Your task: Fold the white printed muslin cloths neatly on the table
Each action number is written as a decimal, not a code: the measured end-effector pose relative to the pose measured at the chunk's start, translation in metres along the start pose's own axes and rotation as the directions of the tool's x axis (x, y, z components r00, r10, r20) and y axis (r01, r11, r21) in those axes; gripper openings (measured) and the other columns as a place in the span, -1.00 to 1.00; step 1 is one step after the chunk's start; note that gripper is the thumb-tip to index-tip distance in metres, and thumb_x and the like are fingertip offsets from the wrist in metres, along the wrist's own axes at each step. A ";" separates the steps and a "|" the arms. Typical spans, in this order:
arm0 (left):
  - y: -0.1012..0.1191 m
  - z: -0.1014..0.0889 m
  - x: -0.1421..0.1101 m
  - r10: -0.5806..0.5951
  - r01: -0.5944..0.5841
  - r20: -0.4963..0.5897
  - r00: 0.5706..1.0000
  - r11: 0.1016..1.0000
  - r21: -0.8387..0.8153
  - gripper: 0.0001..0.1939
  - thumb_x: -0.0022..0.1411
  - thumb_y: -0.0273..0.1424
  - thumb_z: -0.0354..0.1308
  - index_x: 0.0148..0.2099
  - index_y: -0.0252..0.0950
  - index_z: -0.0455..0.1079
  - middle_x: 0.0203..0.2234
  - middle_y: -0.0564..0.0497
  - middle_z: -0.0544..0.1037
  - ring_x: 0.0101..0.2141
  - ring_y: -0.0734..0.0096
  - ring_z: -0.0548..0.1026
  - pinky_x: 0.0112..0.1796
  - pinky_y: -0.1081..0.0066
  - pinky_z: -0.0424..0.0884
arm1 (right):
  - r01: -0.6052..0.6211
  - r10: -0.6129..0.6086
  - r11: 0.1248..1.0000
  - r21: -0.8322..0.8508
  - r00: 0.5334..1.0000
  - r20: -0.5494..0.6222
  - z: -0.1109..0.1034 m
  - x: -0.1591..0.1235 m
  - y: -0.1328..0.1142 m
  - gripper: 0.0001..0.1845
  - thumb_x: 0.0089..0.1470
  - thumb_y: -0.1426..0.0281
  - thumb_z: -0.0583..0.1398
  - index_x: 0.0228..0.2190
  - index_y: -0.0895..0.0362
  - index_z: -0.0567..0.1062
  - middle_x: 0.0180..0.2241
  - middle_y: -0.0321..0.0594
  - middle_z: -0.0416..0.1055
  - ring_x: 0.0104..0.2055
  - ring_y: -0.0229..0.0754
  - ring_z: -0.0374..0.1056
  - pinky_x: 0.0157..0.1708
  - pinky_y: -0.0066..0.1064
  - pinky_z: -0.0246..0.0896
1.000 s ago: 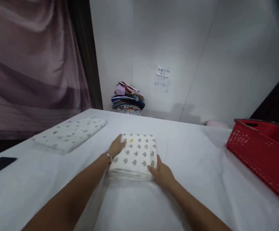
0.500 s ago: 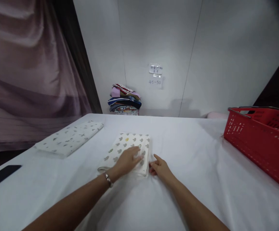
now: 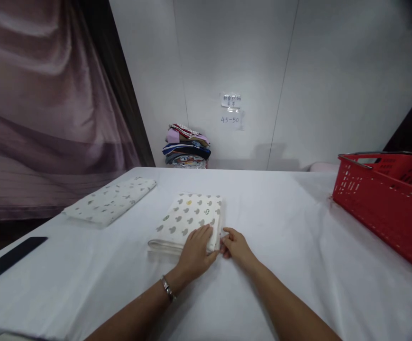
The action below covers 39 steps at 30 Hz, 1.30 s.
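A folded white cloth with grey prints (image 3: 187,220) lies on the white table (image 3: 280,222) in front of me. My left hand (image 3: 196,251), with a bracelet on the wrist, rests flat on the cloth's near right corner, fingers stretched out. My right hand (image 3: 236,246) sits just right of that corner, its fingertips curled and pinched at the cloth's edge.
A second folded patterned cloth (image 3: 111,201) lies at the left. A red plastic basket (image 3: 390,199) stands at the right. A pile of coloured folded clothes (image 3: 187,148) sits against the back wall. A dark flat object (image 3: 10,258) lies at the table's left edge.
My left hand crossed from the cloth's far left side to its near right corner. My right hand slipped off the cloth's front to its right edge. The cloth now lies slightly turned.
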<state>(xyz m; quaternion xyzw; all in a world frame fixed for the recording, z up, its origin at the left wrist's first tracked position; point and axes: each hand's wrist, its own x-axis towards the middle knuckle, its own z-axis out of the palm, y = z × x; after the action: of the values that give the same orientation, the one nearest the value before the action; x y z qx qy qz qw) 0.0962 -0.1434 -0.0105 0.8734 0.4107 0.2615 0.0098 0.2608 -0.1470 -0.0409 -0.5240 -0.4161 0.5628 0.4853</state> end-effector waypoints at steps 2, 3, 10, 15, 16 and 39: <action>-0.002 0.001 -0.003 -0.012 0.011 -0.028 1.000 1.000 -0.019 -0.53 0.08 -0.32 0.16 0.06 -0.29 0.30 0.02 -0.17 0.41 0.04 0.13 0.35 0.04 0.10 0.28 | 0.010 -0.010 0.999 -0.035 1.000 0.011 0.001 -0.003 -0.003 -0.55 -0.15 0.33 0.13 -0.16 0.21 0.33 -0.61 -0.42 0.32 -0.69 -0.34 0.23 -0.73 -0.50 0.10; -0.003 0.002 -0.004 -0.021 0.019 -0.040 0.999 0.999 -0.034 -0.57 0.10 -0.31 0.14 0.04 -0.28 0.32 0.00 -0.15 0.43 0.03 0.15 0.37 0.03 0.11 0.29 | 0.014 -0.013 0.999 -0.046 1.000 0.018 0.001 -0.004 -0.004 -0.59 -0.16 0.31 0.13 -0.21 0.20 0.35 -0.63 -0.43 0.31 -0.70 -0.34 0.22 -0.74 -0.51 0.08; -0.004 0.004 -0.004 -0.145 0.124 -0.090 0.985 0.970 -0.208 -0.71 0.23 -0.28 0.02 -0.04 -0.23 0.40 -0.09 -0.03 0.51 -0.04 0.29 0.43 0.04 0.19 0.31 | 0.049 -0.046 0.997 -0.066 0.998 0.050 0.004 -0.009 -0.010 -0.63 -0.17 0.19 0.15 -0.32 0.17 0.37 -0.62 -0.42 0.32 -0.70 -0.38 0.18 -0.75 -0.55 -0.03; 0.004 -0.006 -0.001 -0.265 0.242 -0.044 0.963 0.928 -0.283 -0.69 0.28 -0.26 -0.04 -0.05 -0.24 0.41 -0.12 -0.02 0.52 -0.07 0.33 0.43 0.01 0.27 0.33 | 0.042 -0.040 0.996 -0.072 0.999 0.027 0.006 -0.010 -0.011 -0.69 -0.13 0.17 0.14 -0.41 0.16 0.37 -0.60 -0.39 0.34 -0.70 -0.39 0.19 -0.76 -0.56 -0.07; 0.006 -0.006 -0.001 -0.269 0.246 -0.043 0.962 0.927 -0.282 -0.69 0.28 -0.26 -0.05 -0.05 -0.24 0.41 -0.12 -0.02 0.52 -0.07 0.33 0.43 0.01 0.26 0.32 | 0.036 -0.034 0.996 -0.081 0.999 0.019 0.007 -0.010 -0.012 -0.70 -0.12 0.16 0.14 -0.43 0.16 0.36 -0.59 -0.38 0.34 -0.70 -0.40 0.19 -0.76 -0.56 -0.08; -0.003 -0.005 -0.001 -0.243 0.240 0.000 0.970 0.956 -0.172 -0.63 0.18 -0.43 -0.03 0.04 -0.24 0.33 -0.09 -0.03 0.50 -0.09 0.31 0.44 -0.05 0.29 0.34 | 0.095 -0.088 0.992 -0.077 0.991 0.098 0.012 -0.015 -0.020 -0.58 -0.14 0.29 0.14 -0.22 0.23 0.51 -0.69 -0.45 0.21 -0.69 -0.42 0.02 -0.65 -0.51 -0.08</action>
<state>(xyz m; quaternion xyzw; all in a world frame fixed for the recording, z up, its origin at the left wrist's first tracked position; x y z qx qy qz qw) 0.0913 -0.1427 -0.0076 0.8099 0.4904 0.3016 0.1121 0.2506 -0.1572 -0.0173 -0.4967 -0.4849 0.5465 0.4686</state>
